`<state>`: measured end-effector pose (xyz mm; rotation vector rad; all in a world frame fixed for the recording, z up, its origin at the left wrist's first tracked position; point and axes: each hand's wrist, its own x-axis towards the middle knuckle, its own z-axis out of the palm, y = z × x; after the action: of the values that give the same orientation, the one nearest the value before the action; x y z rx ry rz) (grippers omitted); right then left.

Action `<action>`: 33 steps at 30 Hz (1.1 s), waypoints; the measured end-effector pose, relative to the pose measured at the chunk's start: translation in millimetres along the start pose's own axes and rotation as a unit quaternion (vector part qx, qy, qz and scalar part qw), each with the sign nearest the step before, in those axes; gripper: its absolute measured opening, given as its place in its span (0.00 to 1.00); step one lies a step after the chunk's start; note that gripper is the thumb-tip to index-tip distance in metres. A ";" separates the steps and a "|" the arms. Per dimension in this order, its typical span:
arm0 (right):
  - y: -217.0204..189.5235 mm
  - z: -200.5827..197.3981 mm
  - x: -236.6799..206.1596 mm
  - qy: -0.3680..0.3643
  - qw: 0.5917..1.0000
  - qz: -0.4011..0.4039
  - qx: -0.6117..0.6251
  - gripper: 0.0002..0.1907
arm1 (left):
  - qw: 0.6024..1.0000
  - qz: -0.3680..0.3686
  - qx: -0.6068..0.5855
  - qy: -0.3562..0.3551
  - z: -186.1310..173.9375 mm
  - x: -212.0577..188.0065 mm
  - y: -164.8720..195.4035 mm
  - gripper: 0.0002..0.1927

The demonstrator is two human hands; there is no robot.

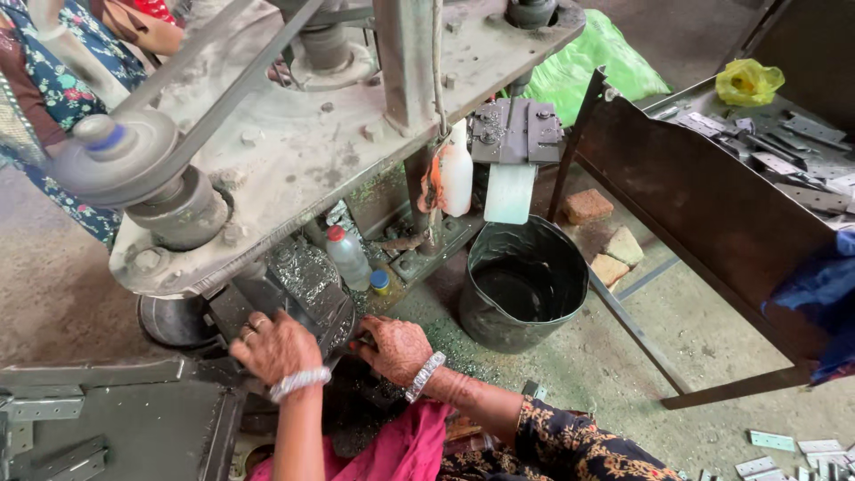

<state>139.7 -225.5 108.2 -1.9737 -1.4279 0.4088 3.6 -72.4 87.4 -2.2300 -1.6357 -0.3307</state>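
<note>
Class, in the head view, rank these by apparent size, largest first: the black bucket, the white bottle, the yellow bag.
1. Black bucket.
2. White bottle and yellow bag look alike; the bag lies farther off, so unranked.

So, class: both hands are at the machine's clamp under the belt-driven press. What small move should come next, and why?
Probably steady the piece: the left hand rests on the metal clamp block and the right hand presses beside it, so seating it seems unfinished. What they grip is hidden.

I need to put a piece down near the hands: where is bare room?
Bare floor lies right of the bucket, up to the dark tray's frame. It is crowded at the machine, where the left hand and right hand work beside bottles.
</note>
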 end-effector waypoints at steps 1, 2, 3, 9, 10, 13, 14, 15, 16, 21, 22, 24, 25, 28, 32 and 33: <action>1.4 0.1 -1.7 -0.017 1.000 0.011 0.007 0.20 | 0.998 -0.023 -0.010 -0.054 0.0 5.9 4.4 0.14; 2.7 0.2 -3.7 -0.034 0.999 0.008 -0.024 0.22 | 0.993 -0.042 -0.019 -0.106 0.3 6.3 7.9 0.14; 3.7 0.7 -5.6 -0.049 0.997 0.005 -0.056 0.24 | 0.994 -0.037 -0.059 -0.080 0.7 2.4 8.0 0.17; 12.6 13.9 -3.1 -0.105 0.989 0.020 -0.106 0.27 | 0.994 0.076 -0.066 -0.036 8.0 -42.0 -16.0 0.28; 15.1 17.5 0.8 -0.115 0.987 0.018 -0.112 0.28 | 0.995 0.078 -0.048 -0.050 8.4 -43.9 -18.2 0.27; 22.7 27.0 10.9 -0.173 0.969 -0.005 -0.176 0.24 | 0.975 0.034 -0.108 -0.193 2.7 -35.7 -23.9 0.31; 24.6 29.5 12.8 -0.162 0.969 -0.024 -0.185 0.25 | 0.976 0.027 -0.118 -0.183 -1.1 -31.7 -24.8 0.28; 25.2 32.1 14.2 -0.153 0.968 -0.046 -0.191 0.25 | 0.976 0.018 -0.128 -0.173 -5.9 -29.3 -24.8 0.25; 25.5 34.2 13.9 -0.155 0.971 -0.030 -0.181 0.27 | 0.992 0.038 -0.080 -0.092 -10.2 -28.1 -24.1 0.31; 20.8 38.5 8.6 -0.146 0.969 -0.069 -0.186 0.27 | 0.989 0.039 -0.025 -0.140 -12.9 -28.6 -8.6 0.33; 21.5 39.0 9.8 -0.149 0.969 -0.070 -0.186 0.27 | 0.989 0.025 -0.018 -0.145 -8.1 -27.3 -5.2 0.30; 27.3 40.8 14.6 -0.163 0.962 -0.077 -0.204 0.28 | 0.988 0.002 -0.004 -0.153 4.0 -20.5 -1.5 0.25; 32.5 43.0 18.3 -0.165 0.960 -0.082 -0.212 0.29 | 0.989 -0.006 -0.022 -0.145 9.7 -16.1 -1.7 0.28; 57.5 55.8 25.9 -0.193 0.953 -0.097 -0.214 0.33 | 0.989 -0.015 -0.048 -0.139 19.4 -1.3 -4.9 0.33; 93.5 82.8 1.9 -0.201 0.969 -0.050 -0.137 0.27 | 0.979 -0.009 -0.002 -0.201 10.1 6.9 -9.8 0.26; 99.1 89.0 -7.9 -0.211 0.970 -0.011 -0.121 0.27 | 0.975 -0.001 0.012 -0.220 5.8 6.3 -10.5 0.23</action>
<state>155.3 -222.3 -24.3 -2.1469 -1.8354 0.7075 -4.6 -61.7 86.1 -2.4028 -1.8367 0.2015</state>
